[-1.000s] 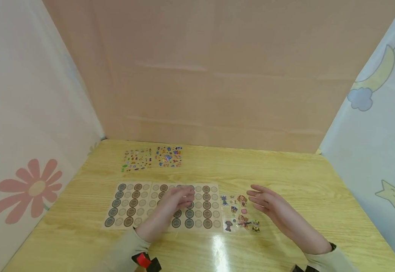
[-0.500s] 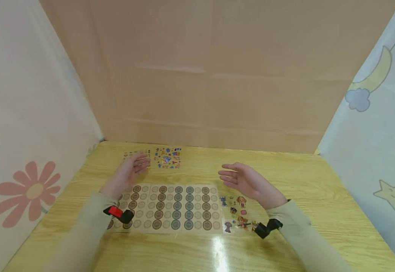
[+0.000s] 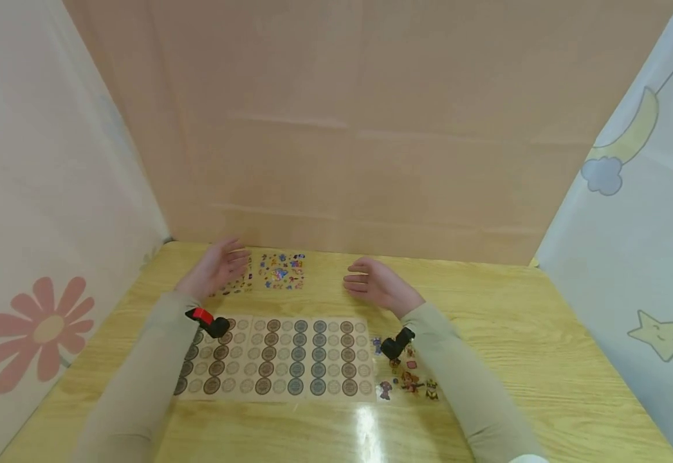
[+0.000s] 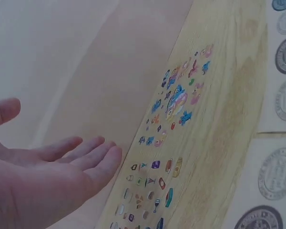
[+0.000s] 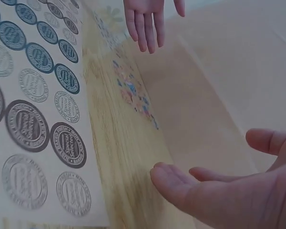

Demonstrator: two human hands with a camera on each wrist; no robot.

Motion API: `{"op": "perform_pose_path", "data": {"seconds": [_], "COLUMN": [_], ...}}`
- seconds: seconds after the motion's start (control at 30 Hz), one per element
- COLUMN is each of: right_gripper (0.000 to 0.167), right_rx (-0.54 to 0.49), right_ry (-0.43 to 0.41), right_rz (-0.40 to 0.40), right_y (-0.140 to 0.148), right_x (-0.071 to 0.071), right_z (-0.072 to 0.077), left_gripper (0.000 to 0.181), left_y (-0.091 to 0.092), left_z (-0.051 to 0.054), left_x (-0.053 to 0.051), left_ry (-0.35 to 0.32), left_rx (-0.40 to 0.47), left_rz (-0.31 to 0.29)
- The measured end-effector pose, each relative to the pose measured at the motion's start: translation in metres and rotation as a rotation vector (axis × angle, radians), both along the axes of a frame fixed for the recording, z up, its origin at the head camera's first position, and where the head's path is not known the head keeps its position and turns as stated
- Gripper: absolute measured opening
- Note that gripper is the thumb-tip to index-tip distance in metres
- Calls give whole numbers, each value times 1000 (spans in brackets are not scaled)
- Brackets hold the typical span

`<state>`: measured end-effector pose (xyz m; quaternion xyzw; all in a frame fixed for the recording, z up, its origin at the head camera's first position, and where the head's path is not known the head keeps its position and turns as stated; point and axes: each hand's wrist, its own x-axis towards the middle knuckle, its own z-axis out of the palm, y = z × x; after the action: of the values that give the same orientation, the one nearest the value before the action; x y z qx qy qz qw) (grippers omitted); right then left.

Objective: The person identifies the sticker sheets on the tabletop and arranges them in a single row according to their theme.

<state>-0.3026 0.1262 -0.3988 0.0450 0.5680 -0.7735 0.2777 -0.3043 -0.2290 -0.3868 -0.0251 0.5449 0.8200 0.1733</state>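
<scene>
My left hand [image 3: 217,267] hovers at the back left with fingers spread loosely and nothing in it. Beneath and beside it lies a clear sticker sheet of small food and drink pictures [image 4: 150,183], partly hidden in the head view. Just right of that is another clear sheet with colourful cartoon stickers [image 3: 280,271]. My right hand [image 3: 378,283], also holding nothing, is to the right of these sheets, palm turned inward. Nearer the front lie sheets of round seal stickers [image 3: 281,357] in dark and pale columns. A clear sheet of puppy stickers [image 3: 408,381] is partly covered by my right forearm.
All the sheets lie flat on a wood-grain table [image 3: 504,334]. A plain tan backdrop [image 3: 336,128] rises at the table's back edge. Patterned side panels stand left [image 3: 41,193] and right [image 3: 655,257]. Glare shines on the tabletop near the front.
Both hands have moved away from the front sheets toward the back of the table. My left hand went left over the food stickers; my right moved inward. The sheets appear unmoved.
</scene>
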Motion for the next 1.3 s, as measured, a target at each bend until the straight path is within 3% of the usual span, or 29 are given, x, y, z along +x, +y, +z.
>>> {"op": "perform_pose_path", "data": {"seconds": [0.23,0.47,0.7,0.87,1.3], "right_gripper": [65,68,67,66,70], "right_rx": [-83,-104,-109,-117,-114], "right_ry": [-85,-86,-88,-82,-96], "right_rz": [7,6,-12,-12,16], "right_y": [-18,-32,-37,-39,-48], "right_x": [-17,-21,-20,-20,-19], "right_z": [-13,-18,-22,-23,-19], "left_gripper": [66,65,67,70,65], "left_y": [9,18,20,30,58], "left_z": [-11,-19,-24,-30,-37], "left_x": [-19,-24,-26,-24,-13], "left_ry": [-50,-92,-102,-133,-133], "left_rx": [14,-21,-96,-79,-23], "left_rz": [-17,-12,-35,-68,-132]}}
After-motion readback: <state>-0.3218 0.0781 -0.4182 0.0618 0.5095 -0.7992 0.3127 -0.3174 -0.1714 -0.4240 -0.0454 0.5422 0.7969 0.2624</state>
